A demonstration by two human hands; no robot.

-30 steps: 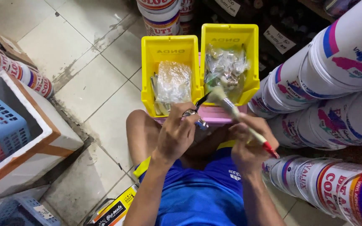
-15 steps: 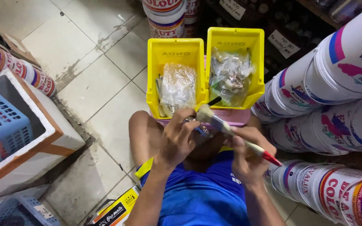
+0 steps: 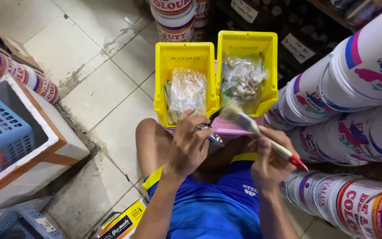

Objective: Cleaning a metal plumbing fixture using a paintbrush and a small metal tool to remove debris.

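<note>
Landmark = left yellow bin (image 3: 185,57). Just right of it, touching: 2nd bin (image 3: 246,48), same yellow. Bags in both: clear plastic w/ silvery metal bits. Below the bins: pink block (image 3: 233,126). Brush (image 3: 261,135), lower right of bin: pale tan bristles, white handle, red tip. Shirt (image 3: 217,208), below: blue w/ yellow trim. Buckets (image 3: 359,75), far right: white w/ pink, blue, red bands. Basket (image 3: 1,128), far left: blue, in white-walled box. Floor tiles (image 3: 89,53), left: off-white, grey grout.
</note>
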